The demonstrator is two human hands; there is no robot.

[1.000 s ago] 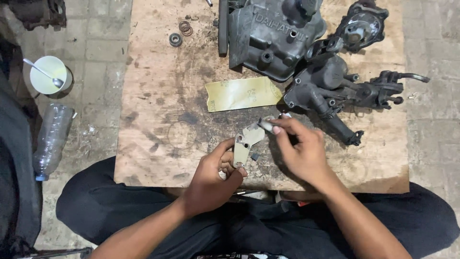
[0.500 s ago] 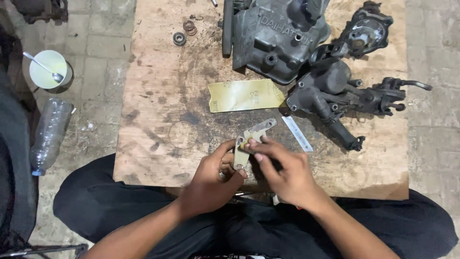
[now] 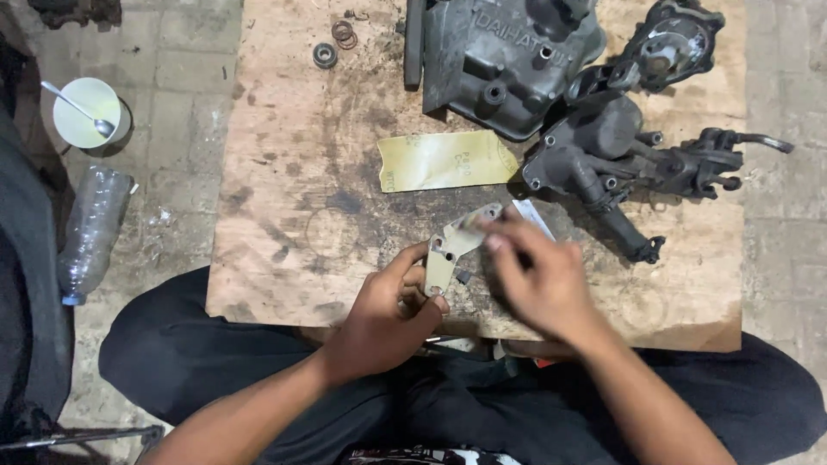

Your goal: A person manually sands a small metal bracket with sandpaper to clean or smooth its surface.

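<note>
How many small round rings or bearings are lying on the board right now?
2: a dark bearing near the wooden board's top left edge, and a thin ring just right of it, possibly two stacked. Others may hide under the engine parts.

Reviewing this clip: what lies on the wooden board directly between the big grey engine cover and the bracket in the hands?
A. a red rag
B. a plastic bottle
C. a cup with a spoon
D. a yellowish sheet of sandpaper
D: the yellowish sandpaper sheet lies flat on the wooden board, below the grey engine cover and above the metal bracket pinched by the left hand.
</note>
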